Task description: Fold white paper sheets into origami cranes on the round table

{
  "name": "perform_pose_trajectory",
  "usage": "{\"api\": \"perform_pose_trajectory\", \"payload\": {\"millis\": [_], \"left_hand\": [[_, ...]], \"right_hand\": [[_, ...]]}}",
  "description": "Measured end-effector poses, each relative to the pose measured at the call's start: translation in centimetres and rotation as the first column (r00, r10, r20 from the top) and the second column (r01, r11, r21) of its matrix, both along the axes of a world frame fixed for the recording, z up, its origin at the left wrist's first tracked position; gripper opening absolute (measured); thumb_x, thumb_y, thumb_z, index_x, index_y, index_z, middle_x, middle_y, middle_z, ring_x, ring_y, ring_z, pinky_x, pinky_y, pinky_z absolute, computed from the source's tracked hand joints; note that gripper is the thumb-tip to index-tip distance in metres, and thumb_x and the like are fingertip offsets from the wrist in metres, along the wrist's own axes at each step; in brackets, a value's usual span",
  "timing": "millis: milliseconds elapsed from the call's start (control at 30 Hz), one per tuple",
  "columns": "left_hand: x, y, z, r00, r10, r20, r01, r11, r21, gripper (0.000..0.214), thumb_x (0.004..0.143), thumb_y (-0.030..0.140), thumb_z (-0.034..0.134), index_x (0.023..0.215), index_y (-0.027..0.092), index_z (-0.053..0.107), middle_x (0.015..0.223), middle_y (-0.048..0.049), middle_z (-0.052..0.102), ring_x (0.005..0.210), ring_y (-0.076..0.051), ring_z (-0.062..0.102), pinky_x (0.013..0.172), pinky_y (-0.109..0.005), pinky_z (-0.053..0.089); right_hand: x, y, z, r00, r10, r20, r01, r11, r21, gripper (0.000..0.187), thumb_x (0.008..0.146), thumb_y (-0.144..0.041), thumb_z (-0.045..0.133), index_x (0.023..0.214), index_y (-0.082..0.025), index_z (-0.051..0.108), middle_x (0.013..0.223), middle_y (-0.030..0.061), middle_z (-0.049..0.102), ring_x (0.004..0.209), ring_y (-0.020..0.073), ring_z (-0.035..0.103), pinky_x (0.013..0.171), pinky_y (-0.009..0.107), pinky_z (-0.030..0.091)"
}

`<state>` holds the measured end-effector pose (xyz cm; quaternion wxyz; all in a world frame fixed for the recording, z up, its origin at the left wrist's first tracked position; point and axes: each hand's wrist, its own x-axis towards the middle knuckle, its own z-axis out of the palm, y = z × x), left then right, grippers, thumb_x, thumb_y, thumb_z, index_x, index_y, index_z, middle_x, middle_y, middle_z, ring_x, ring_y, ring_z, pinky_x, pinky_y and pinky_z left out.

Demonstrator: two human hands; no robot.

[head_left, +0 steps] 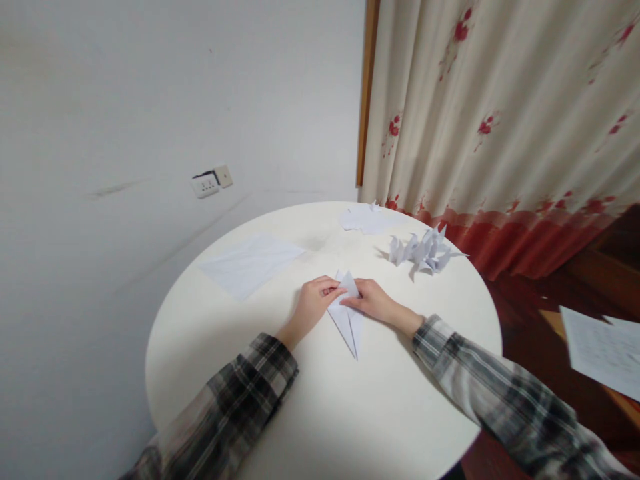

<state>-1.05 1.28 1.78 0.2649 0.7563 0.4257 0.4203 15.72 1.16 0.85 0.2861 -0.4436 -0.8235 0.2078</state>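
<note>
A folded piece of white paper [345,320] lies near the middle of the round table, its long split points aimed toward me. My left hand [319,297] pinches its left edge, thumb on top of the paper. From the other side my right hand [371,300] grips the right edge, its thumb also lying over the fold. The fingers beneath the paper are partly hidden. Beyond my right hand stands a cluster of folded paper cranes [425,251]. To the left of my left hand lies a flat white sheet [253,261] with faint creases.
The round white table [200,373] stands close to a wall with a socket [205,185]. More white paper [367,219] lies at its far edge. A patterned curtain [500,120] hangs behind. Printed sheets [603,347] rest on a lower wooden surface at right.
</note>
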Motion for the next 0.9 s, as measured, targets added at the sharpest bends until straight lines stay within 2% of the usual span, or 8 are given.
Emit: {"api": "perform_pose_trajectory", "payload": {"millis": [233, 433, 700, 900], "left_hand": [[0.3, -0.2, 0.3, 0.998, -0.001, 0.055, -0.001, 0.999, 0.035, 0.017, 0.071, 0.032, 0.062, 0.064, 0.017, 0.065, 0.072, -0.0036, 0.065, 0.067, -0.014, 0.057, 0.064, -0.025, 0.044], [0.5, -0.5, 0.6, 0.995, 0.004, 0.100, -0.008, 0.999, 0.039, 0.015, 0.071, 0.030, 0.063, 0.065, 0.017, 0.066, 0.075, -0.0041, 0.066, 0.070, -0.015, 0.058, 0.067, -0.026, 0.045], [0.6, -0.8, 1.0, 0.993, -0.011, 0.115, 0.000, 0.996, 0.087, 0.010, 0.073, 0.025, 0.062, 0.069, 0.018, 0.068, 0.076, -0.0036, 0.067, 0.073, -0.016, 0.059, 0.069, -0.027, 0.046], [0.8, -1.2, 1.6, 0.990, -0.030, 0.136, 0.012, 0.992, 0.129, 0.010, 0.073, 0.022, 0.061, 0.069, 0.018, 0.069, 0.075, -0.0041, 0.067, 0.072, -0.015, 0.059, 0.066, -0.026, 0.046]], "right_hand": [[-0.2, 0.0, 0.0, 0.993, 0.022, 0.113, -0.035, 0.992, 0.119, 0.019, 0.078, -0.030, 0.059, 0.088, -0.014, 0.063, 0.082, 0.0069, 0.062, 0.078, 0.0170, 0.055, 0.074, 0.027, 0.039], [-0.2, 0.3, -0.4, 0.986, 0.029, 0.165, -0.059, 0.982, 0.177, 0.019, 0.080, -0.030, 0.057, 0.082, -0.012, 0.061, 0.080, 0.0077, 0.061, 0.077, 0.0169, 0.054, 0.072, 0.027, 0.038], [-0.2, 0.4, -0.4, 0.983, 0.031, 0.178, -0.066, 0.979, 0.193, 0.019, 0.080, -0.031, 0.058, 0.082, -0.013, 0.060, 0.076, 0.0057, 0.059, 0.075, 0.0162, 0.053, 0.071, 0.026, 0.038], [-0.1, 0.5, -0.4, 0.987, 0.050, 0.151, -0.079, 0.978, 0.191, 0.023, 0.081, -0.033, 0.056, 0.090, -0.012, 0.061, 0.079, 0.0068, 0.061, 0.078, 0.0166, 0.054, 0.073, 0.027, 0.039]]}}
